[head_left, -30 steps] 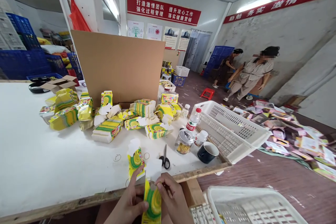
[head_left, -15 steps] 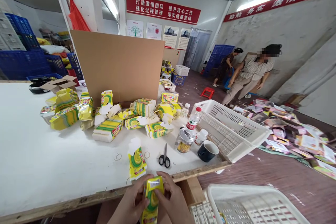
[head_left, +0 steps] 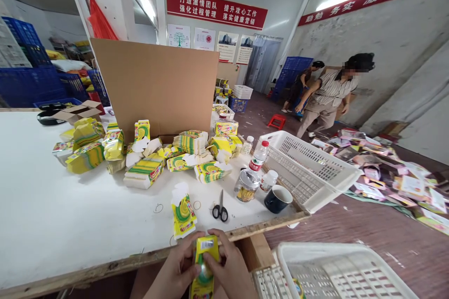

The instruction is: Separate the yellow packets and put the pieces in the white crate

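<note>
1. From where I stand, both hands are together at the bottom centre of the frame, the left hand (head_left: 178,261) and the right hand (head_left: 230,261) closed around one yellow-and-green carton (head_left: 206,274), with both thumbs on its front.

2. That carton is just beyond the near edge of the tabletop (head_left: 87,215). Its barcode end faces up and looks folded over, so I'd judge that end done or nearly so. The lower end meets the bottom of the frame, and I can't tell whether it is closed.

3. Near the hands, just above them in the frame, a loose carton (head_left: 184,217) lies on the tabletop with its white flap spread out; it looks unfolded.

4. Across the middle of the frame I see plenty that seems untouched: stacked flat cartons (head_left: 144,173) and more such bundles along the foot of a big cardboard sheet (head_left: 154,86).

5. At lower right, the white plastic basket (head_left: 329,248) shows a bit of yellow printed packaging (head_left: 297,287) inside; how many pieces it holds I can't make out.

6. The black-handled scissors (head_left: 220,213) lie on the tabletop, apart from both hands.
</note>
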Available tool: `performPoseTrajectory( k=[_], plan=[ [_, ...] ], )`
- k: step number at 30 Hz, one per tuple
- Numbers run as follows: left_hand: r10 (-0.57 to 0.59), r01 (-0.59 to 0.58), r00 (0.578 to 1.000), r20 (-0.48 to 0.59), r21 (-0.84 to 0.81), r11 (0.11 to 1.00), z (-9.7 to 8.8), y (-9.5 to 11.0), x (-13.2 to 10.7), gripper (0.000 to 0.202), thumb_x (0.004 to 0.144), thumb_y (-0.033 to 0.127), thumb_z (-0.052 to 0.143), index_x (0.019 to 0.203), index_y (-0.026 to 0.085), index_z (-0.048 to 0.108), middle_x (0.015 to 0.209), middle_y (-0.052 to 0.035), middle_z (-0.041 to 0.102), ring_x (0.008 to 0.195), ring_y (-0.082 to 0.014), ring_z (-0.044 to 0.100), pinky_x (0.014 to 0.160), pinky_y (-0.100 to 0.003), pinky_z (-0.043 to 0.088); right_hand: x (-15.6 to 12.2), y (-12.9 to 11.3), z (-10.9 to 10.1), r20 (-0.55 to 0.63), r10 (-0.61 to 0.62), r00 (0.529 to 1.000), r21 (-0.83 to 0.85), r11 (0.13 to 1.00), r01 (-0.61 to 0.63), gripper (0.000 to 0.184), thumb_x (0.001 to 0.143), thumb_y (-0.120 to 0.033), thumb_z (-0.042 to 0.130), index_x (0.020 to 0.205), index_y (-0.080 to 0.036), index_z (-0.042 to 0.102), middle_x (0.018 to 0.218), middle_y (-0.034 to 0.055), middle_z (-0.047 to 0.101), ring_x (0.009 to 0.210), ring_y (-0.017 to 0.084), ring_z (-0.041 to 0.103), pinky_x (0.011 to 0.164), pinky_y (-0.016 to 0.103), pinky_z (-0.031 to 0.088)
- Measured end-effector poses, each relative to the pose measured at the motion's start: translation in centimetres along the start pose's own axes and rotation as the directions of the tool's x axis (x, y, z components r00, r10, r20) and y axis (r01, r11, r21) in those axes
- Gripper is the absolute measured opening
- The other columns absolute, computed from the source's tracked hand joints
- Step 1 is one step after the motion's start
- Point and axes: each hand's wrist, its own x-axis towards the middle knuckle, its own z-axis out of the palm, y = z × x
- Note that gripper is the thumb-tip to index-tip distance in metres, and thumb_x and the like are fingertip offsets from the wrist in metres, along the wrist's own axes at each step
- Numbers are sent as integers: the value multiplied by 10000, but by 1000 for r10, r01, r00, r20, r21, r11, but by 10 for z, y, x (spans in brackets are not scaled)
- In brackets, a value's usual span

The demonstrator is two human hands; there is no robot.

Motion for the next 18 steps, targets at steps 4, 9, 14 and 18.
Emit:
performPoseTrajectory(
  k=[4,9,14,18],
  plan=[
    [-23,21,999,25,88,996,-1,1,-2,595,879,438,665,1420,273,480,1325,-149,650,1200,-336,615,989,-464,473,-2,2,0,-37,8,999,-42,999,-9,365,807,-335,643,1169,-289,663,799,2,739,778,232,702,745,284,519],
    [-35,34,999,3,67,997,0,4,2,593,874,430,677,1408,273,474,1285,-152,670,1160,-319,640,974,-460,479,-4,5,7,-114,-6,993,-62,998,-1,357,860,-394,606,1198,-286,651,931,35,751,809,229,708,745,276,526],
    [-45,45,999,-28,-21,999,6,10,5,679,809,446,747,1405,260,478,1146,-140,731,1084,-321,681,921,-449,507,-4,6,6,-128,-56,990,31,998,61,443,830,-445,650,1242,-283,644,835,28,738,776,234,694,716,281,530],
    [-37,37,999,-38,-17,999,7,9,5,681,803,442,751,1402,244,494,1127,-136,738,1054,-316,691,880,-419,521,-2,7,1,-45,-50,998,87,995,54,486,784,-414,684,1245,-266,645,588,-44,630,639,208,648,647,267,513]
  ],
)
